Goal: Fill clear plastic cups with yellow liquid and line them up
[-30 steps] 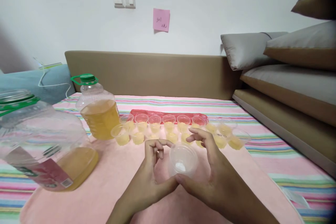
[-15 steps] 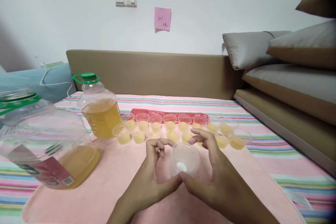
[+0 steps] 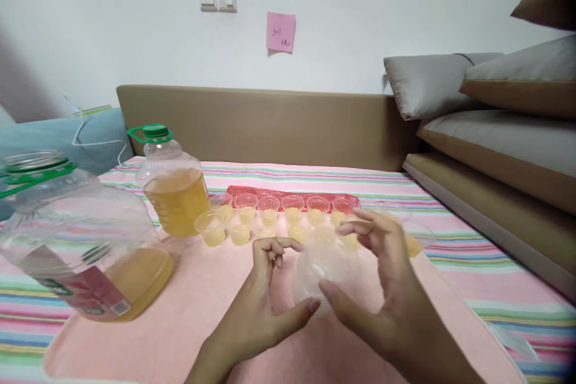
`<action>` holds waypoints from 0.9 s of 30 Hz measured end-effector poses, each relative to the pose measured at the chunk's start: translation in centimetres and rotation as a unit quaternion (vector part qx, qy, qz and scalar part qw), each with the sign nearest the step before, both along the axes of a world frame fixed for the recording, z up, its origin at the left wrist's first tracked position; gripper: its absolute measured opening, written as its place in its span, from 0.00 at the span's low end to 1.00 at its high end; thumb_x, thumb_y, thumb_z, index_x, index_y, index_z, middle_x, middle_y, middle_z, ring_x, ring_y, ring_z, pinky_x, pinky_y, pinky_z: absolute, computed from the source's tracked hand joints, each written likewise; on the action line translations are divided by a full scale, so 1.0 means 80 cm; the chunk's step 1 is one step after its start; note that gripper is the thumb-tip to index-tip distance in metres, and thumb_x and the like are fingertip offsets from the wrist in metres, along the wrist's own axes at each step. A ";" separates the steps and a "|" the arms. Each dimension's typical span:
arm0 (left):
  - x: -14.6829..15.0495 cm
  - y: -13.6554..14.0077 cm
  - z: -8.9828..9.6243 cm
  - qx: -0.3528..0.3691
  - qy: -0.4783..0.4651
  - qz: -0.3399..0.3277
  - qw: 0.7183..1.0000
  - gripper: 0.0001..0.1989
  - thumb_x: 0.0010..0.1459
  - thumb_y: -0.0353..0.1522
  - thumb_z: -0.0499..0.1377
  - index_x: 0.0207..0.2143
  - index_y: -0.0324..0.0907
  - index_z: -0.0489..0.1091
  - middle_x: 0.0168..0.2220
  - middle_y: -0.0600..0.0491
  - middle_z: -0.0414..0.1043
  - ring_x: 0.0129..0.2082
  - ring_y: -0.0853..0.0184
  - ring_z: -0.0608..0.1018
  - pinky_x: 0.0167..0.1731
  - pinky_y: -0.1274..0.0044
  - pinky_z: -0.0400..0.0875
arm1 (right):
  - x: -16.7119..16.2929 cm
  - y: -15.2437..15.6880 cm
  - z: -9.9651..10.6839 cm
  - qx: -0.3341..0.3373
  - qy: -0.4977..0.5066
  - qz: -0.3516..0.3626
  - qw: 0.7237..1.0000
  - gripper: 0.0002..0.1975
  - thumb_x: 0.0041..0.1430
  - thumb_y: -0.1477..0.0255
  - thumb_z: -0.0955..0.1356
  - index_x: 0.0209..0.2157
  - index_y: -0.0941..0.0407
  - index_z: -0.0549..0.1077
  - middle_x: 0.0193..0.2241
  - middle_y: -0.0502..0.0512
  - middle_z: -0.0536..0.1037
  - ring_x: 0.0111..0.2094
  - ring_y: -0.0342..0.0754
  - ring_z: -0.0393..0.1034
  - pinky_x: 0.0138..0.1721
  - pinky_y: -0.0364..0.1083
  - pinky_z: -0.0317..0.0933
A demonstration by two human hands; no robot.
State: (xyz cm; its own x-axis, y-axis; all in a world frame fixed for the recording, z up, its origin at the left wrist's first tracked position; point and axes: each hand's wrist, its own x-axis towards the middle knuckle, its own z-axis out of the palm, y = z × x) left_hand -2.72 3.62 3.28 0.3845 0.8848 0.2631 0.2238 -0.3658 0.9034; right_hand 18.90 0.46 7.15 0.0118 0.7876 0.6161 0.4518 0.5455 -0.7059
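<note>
Between our two hands, above the pink cloth (image 3: 193,324), is a clear plastic cup (image 3: 324,261); blur hides which way its mouth and long axis point. Our right hand (image 3: 390,291), half open, holds it between thumb and fingertips. Our left hand (image 3: 257,309) curves widely beside it, its grip unclear. Beyond our fingers stand part-filled cups (image 3: 211,232).

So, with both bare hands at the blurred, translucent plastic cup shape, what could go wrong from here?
The right hand might brush the small clear plastic cups with yellow contents beyond it and tip one. The translucent plastic cup shape between it and the left hand could slip, as only fingertips seem to hold it. The nearer large clear plastic jug of amber liquid, seemingly uncapped, could spill if knocked.
</note>
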 end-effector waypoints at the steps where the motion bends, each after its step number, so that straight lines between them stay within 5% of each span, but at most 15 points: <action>1: -0.001 0.000 0.000 0.003 0.004 0.001 1.000 0.28 0.62 0.43 0.68 0.47 0.52 0.49 0.56 0.52 0.58 0.57 0.61 0.65 0.61 0.62 0.63 | 0.006 -0.002 0.008 0.013 0.035 0.001 0.999 0.38 0.63 0.62 0.76 0.68 0.46 0.58 0.57 0.58 0.69 0.60 0.61 0.65 0.64 0.65 0.59; 4: -0.003 0.000 -0.001 0.007 0.008 0.003 1.000 0.28 0.62 0.42 0.68 0.48 0.52 0.50 0.59 0.51 0.58 0.60 0.60 0.65 0.63 0.59 0.60 | 0.034 -0.003 0.028 0.074 0.130 -0.026 0.988 0.39 0.60 0.67 0.77 0.67 0.45 0.58 0.54 0.58 0.71 0.62 0.62 0.64 0.68 0.66 0.55; 7: -0.005 0.001 -0.001 0.005 0.004 -0.001 1.000 0.27 0.63 0.42 0.68 0.48 0.52 0.50 0.60 0.50 0.58 0.61 0.60 0.65 0.65 0.57 0.58 | 0.068 0.007 0.020 0.087 0.114 -0.070 0.987 0.41 0.56 0.63 0.80 0.66 0.44 0.60 0.53 0.57 0.72 0.61 0.65 0.64 0.67 0.72 0.51; 14: -0.010 0.004 -0.004 -0.008 0.014 -0.013 1.000 0.30 0.60 0.43 0.71 0.48 0.52 0.50 0.64 0.49 0.56 0.68 0.55 0.62 0.66 0.53 0.58 | 0.105 0.034 -0.094 -0.081 -0.025 -0.076 0.994 0.43 0.63 0.51 0.76 0.69 0.46 0.54 0.55 0.60 0.69 0.59 0.63 0.68 0.60 0.69 0.63; 17: -0.016 0.006 -0.008 -0.019 0.036 -0.013 0.999 0.34 0.57 0.45 0.73 0.49 0.52 0.50 0.65 0.47 0.54 0.71 0.53 0.59 0.68 0.52 0.58 | 0.101 0.033 -0.118 -0.140 -0.047 -0.069 0.987 0.43 0.63 0.49 0.76 0.69 0.45 0.54 0.55 0.59 0.70 0.57 0.62 0.70 0.59 0.67 0.64; 27: -0.021 0.003 -0.026 -0.073 0.106 -0.005 0.992 0.36 0.57 0.49 0.72 0.53 0.52 0.49 0.56 0.50 0.54 0.63 0.54 0.65 0.65 0.54 0.62 | 0.085 0.017 -0.101 -0.172 -0.016 -0.074 0.982 0.44 0.60 0.52 0.77 0.69 0.49 0.56 0.58 0.60 0.68 0.60 0.62 0.65 0.61 0.66 0.62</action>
